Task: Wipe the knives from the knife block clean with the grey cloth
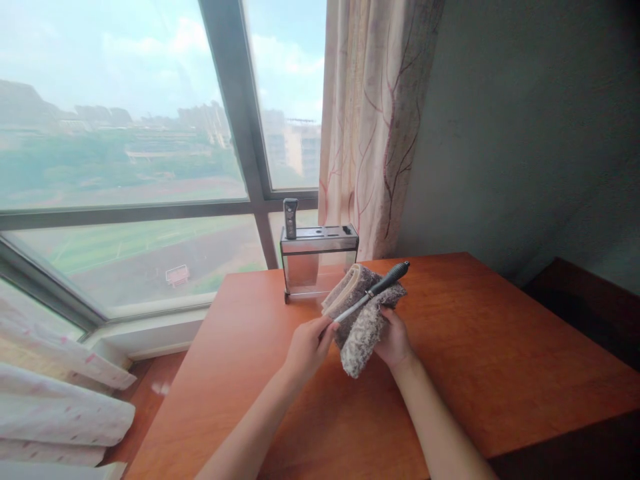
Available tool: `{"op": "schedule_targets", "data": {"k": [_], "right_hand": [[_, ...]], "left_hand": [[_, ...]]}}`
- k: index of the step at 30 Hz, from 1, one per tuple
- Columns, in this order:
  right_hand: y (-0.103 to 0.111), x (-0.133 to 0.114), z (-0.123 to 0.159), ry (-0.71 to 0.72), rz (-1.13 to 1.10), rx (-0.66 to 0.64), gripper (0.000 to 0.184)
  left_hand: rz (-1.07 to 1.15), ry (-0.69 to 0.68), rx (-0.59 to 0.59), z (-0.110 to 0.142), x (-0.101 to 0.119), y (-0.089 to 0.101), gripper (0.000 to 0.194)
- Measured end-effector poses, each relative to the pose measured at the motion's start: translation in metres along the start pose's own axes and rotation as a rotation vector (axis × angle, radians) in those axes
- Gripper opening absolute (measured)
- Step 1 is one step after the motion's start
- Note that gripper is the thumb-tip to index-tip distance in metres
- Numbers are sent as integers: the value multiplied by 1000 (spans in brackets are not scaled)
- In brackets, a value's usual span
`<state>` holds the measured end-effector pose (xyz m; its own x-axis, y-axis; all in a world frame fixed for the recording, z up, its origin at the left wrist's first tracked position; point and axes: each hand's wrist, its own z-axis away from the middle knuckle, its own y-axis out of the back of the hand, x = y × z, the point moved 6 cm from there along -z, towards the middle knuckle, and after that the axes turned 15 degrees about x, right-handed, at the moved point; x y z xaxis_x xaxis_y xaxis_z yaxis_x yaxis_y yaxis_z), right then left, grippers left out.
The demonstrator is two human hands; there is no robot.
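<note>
A grey fluffy cloth (361,337), partly folded, is held above the table. Across it lies a sharpening steel (390,279), its dark handle pointing up and to the right and its thin metal rod slanting down to the left. My left hand (309,350) is closed in a pinch at the tip of the rod, beside the cloth's left edge. From the right, my right hand (395,339) grips the cloth, its fingers partly hidden behind the fabric. Just beyond stands a clear-sided knife block (320,239) with a dark-handled tool (290,219) upright in its left slot.
The reddish-brown wooden table (240,373) extends under both arms. Behind it are a large window (125,133) and a patterned curtain (370,120). A grey wall (510,133) rises on the right, with a dark piece of furniture (580,307) past the table's right edge.
</note>
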<state>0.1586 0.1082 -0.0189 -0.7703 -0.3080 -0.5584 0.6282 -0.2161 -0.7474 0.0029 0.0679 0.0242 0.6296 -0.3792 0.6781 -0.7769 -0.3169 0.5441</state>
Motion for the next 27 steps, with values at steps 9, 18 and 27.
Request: {"op": "schedule_targets", "data": {"k": [9, 18, 27], "right_hand": [[10, 3, -4, -132, 48, 30, 29], [0, -6, 5, -19, -11, -5, 26], [6, -1, 0, -51, -10, 31, 23]], "left_hand": [[143, 29, -67, 0, 1, -1, 37], [434, 278, -273, 5, -11, -13, 52], [757, 501, -381, 11, -9, -25, 38]]}}
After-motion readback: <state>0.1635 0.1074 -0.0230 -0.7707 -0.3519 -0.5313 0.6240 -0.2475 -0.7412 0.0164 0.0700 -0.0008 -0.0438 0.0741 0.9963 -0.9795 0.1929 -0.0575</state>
